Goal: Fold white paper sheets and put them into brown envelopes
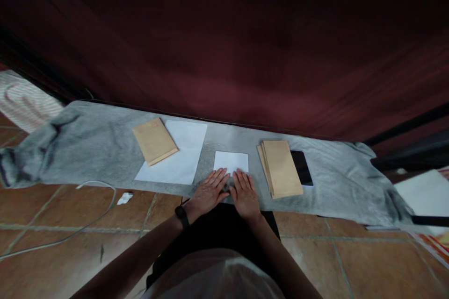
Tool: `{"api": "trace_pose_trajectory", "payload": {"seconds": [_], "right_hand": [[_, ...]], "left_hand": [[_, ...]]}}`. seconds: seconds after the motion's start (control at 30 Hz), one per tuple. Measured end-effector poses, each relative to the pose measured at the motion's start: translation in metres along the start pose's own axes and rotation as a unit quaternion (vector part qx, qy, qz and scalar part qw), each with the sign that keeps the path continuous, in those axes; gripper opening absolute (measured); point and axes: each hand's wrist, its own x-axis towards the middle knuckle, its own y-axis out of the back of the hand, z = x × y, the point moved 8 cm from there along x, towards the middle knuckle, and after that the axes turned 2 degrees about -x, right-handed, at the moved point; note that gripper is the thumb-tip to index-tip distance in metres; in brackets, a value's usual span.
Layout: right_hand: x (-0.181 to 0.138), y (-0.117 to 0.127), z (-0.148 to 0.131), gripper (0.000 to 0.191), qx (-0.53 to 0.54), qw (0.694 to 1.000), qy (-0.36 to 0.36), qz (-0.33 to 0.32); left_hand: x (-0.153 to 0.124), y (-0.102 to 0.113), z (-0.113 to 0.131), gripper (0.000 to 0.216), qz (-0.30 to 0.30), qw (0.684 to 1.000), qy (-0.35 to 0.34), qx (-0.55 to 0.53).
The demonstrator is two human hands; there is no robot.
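Observation:
A small white sheet of paper (230, 159), perhaps folded, lies in front of me on the grey cloth. My left hand (209, 188) rests flat on its lower left part, fingers stretched out. Beside it, my right hand (245, 194) presses flat on the lower right part, fingers also extended. The two hands nearly meet at the thumbs, and they cover the paper's near edge. To the right is a stack of brown envelopes (282, 168). On the left, more brown envelopes (155, 141) lie on larger white sheets (182, 163).
A dark-screened phone (302, 168) lies partly under the right envelope stack. The grey cloth (101, 145) covers a long, narrow surface against a dark red curtain (224, 56). On the tiled floor (115, 247) are a white cable (87, 226) and a crumpled white scrap (125, 198).

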Motion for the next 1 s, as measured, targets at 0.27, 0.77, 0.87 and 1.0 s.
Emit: {"api": "trace_pose_trajectory", "payload": {"seconds": [0.27,0.77,0.87,1.0], "right_hand": [[-0.004,-0.002,0.001,0.051,-0.004,1.0,0.004,-0.018],[-0.022,0.013,0.027,0.05,-0.029,0.999,-0.02,0.023],[-0.022,0.014,0.026,0.049,-0.031,0.999,-0.017,0.036],[-0.022,0.016,0.023,0.048,-0.03,0.998,-0.013,0.05]], "left_hand": [[-0.002,0.005,0.0,0.059,0.008,1.0,0.001,0.006],[-0.023,0.011,-0.022,0.061,0.05,0.995,0.078,0.024],[-0.01,0.011,-0.013,0.061,0.053,0.995,0.086,0.007],[0.024,0.002,0.014,0.061,0.037,0.998,0.047,-0.021]]}}
